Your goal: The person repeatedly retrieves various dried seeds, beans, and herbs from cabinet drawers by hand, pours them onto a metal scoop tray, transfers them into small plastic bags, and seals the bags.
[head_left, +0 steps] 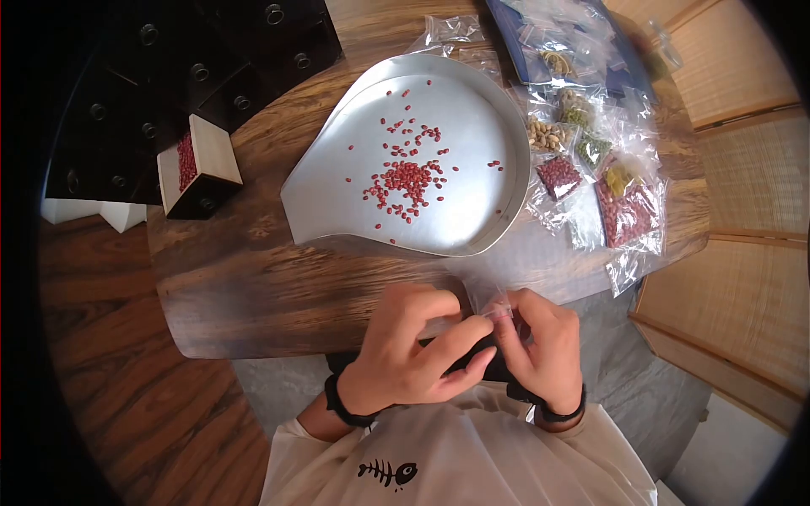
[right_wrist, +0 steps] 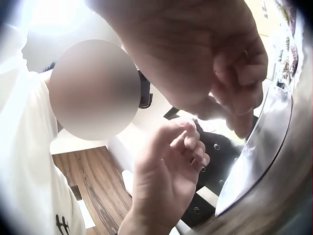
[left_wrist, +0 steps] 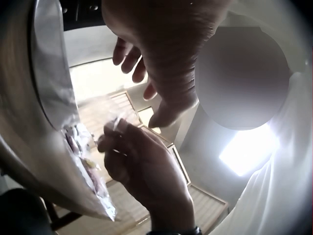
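Close to my body at the table's front edge, my right hand [head_left: 544, 337] pinches a clear plastic bag [head_left: 483, 291] between thumb and fingers. The left wrist view also shows the right hand [left_wrist: 139, 164] with a bit of clear film at its fingertips. My left hand [head_left: 418, 350] is beside the bag, its fingers loosely bent and apart from the thumb, with nothing held. Beyond both hands lies a metal scoop-shaped pan [head_left: 337, 169], with red beans [head_left: 407, 181] heaped in its middle and several scattered around.
Filled clear bags [head_left: 629, 211] of beans, nuts and dried goods lie to the right, before a blue tray [head_left: 523, 63] of more packets. At the left, a small drawer [head_left: 215, 152] of red beans sits by a dark cabinet [head_left: 169, 93] with ring pulls.
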{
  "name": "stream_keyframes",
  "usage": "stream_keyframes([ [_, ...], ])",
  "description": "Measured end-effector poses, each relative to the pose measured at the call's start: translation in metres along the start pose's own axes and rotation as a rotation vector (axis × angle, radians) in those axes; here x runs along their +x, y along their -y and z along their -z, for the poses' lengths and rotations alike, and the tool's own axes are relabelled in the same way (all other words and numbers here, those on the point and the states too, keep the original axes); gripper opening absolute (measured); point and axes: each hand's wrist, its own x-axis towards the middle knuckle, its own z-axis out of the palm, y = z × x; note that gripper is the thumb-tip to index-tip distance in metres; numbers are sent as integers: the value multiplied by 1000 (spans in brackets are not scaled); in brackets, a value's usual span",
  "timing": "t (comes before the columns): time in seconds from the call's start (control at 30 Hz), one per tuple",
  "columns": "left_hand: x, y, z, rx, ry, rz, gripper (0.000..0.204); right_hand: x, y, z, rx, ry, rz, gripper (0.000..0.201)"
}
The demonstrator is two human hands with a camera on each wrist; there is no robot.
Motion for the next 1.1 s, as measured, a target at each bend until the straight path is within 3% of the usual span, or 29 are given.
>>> stream_keyframes([
  [0.03,1,1,3,10,-43,-61,47,1,0,4,-1,-2,1,8],
  [0.07,-2,4,7,106,71,-77,76,3,1,9,25,95,25,8],
  [0.1,-1,5,7,108,68,-80,76,5,2,12,50,191,50,8],
  [0.17,5,9,7,95,280,-55,82,8,3,13,90,247,67,9],
  [0.33,-3,16,1,66,398,-5,86,10,-2,14,138,338,80,11],
  [0.43,-9,16,-2,52,408,73,89,13,-2,14,153,361,-6,11],
  [0.53,-9,17,0,50,370,115,92,12,-2,9,130,332,-40,9],
  [0.7,-15,21,3,103,376,151,89,16,-6,4,-4,278,77,9],
  [0.83,-14,13,9,183,343,196,80,32,-7,7,-19,362,200,9],
  [1.03,-9,0,10,48,54,135,67,58,5,14,49,548,364,9],
  [1.1,-11,-5,9,46,-64,170,61,59,8,14,72,503,308,8],
])
